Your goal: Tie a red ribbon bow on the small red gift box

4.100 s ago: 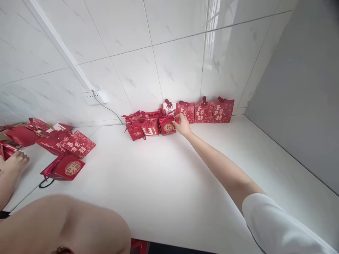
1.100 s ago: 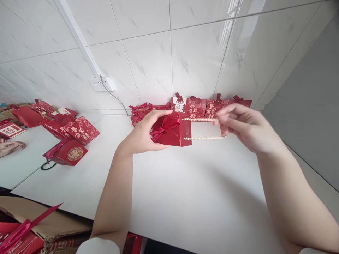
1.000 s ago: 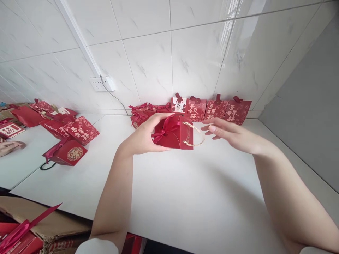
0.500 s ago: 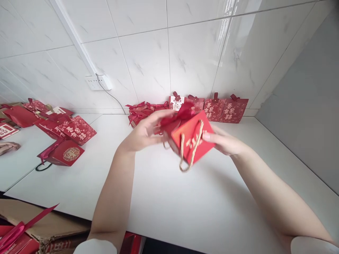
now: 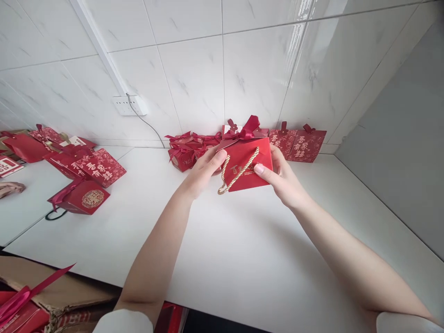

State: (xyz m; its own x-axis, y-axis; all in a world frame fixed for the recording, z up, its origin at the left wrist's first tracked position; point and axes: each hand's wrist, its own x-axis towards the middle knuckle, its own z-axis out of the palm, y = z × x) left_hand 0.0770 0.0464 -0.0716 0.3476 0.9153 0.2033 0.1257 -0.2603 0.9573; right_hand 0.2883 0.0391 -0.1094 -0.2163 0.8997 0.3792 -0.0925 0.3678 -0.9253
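A red gift box (image 5: 248, 159) with a gold rope handle and a dark red ribbon bow on top is held up above the white table. My left hand (image 5: 204, 171) grips its left side, thumb on the front near the handle's end. My right hand (image 5: 282, 178) grips the right side, its thumb pressed on the front face and the fingers partly behind. Gold lettering shows beneath the rope. Behind it, along the wall, stand small ribboned boxes (image 5: 182, 157) and patterned red boxes (image 5: 307, 145) with loop tops, some partly covered by the held box.
On the left, several red boxes (image 5: 104, 166) lie in a group, with a ribboned box (image 5: 86, 196) in front. Another person's hand (image 5: 12, 188) rests at the far left. An open cardboard carton (image 5: 69, 289) sits below the table's front edge. A socket (image 5: 130, 106) with a cable is on the wall.
The gift box has turned more upright, its bow now on top and its front facing me. My left hand has shifted right and lower onto its side; the right hand still holds it.
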